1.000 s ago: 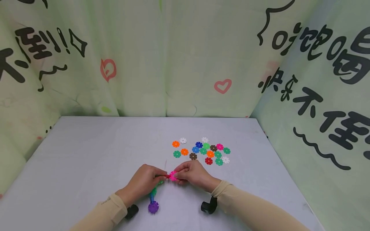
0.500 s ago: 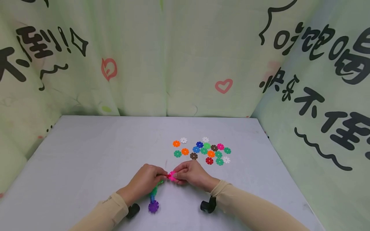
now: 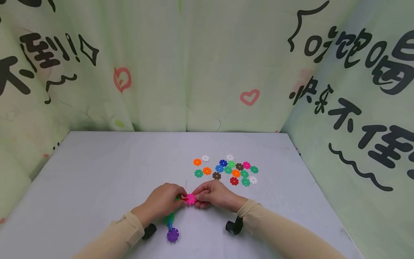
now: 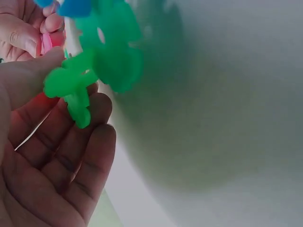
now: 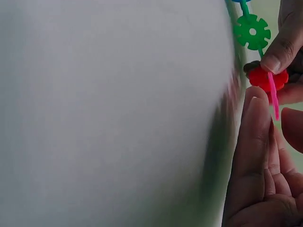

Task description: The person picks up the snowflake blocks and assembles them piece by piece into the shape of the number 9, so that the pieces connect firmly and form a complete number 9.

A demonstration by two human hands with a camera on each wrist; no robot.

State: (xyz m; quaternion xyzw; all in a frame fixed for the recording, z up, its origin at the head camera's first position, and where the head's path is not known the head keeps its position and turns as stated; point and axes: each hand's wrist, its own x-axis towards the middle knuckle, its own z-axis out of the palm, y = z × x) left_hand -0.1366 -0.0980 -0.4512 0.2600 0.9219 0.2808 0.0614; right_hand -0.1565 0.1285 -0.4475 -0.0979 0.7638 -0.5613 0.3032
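Gripping the red disc (image 5: 258, 78) of the chain (image 3: 169, 218) over the tabletop (image 3: 113, 169), my left hand (image 3: 162, 200) likely has light, stiff plastic, best pinched by flat faces; my right hand (image 3: 216, 196) straddles the pink disc (image 3: 191, 199), hold unclear.

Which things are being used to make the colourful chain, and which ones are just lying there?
Being used:
left hand, pinching the red disc
right hand, at the pink disc
chain, ending in the purple disc

Just lying on the table, maybe for later:
orange discs
white discs
brown discs
other loose colours too
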